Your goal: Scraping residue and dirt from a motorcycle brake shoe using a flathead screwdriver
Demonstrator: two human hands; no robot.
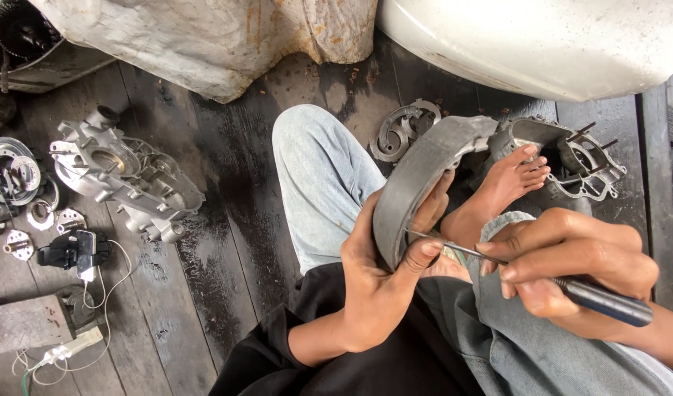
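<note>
Over the person's lap, head view: a curved grey brake shoe (417, 183) stands on edge, with a thin tool working at its near end.
Left hand (384, 275): wrapped around the near end of the shoe, thumb pressed on the outer face and fingers curled behind the inner edge; firmly grasping it.
Right hand (571, 260): clenched around the dark blue handle of a slim screwdriver (531, 275), held like a pen, its metal shaft running left to touch the shoe just beside the left thumb.
Brake shoe position: between the knees, its far end rising toward a bare foot (509, 180) and a grey engine casing (582, 158) on the floor.
Far right: a white rounded body panel (542, 44) overhangs the scene.
Left of scene: a large aluminium crankcase half (124, 176) lies on the dark wooden floor (226, 242), with round clutch parts (14, 172) beside it and a phone on a holder (80, 249) with a white cable nearer.
Middle far: a flat metal bracket plate (402, 132) lies beside the jeans-covered knee (318, 169).
Risk, slip: the shaft's tip sits very close to the left thumb; if it skids off the shoe's edge under pressure, it would likely jab the thumb or palm.
Risk, grip: the shoe is braced by one hand only, so a hard pry could twist it loose onto the foot.
</note>
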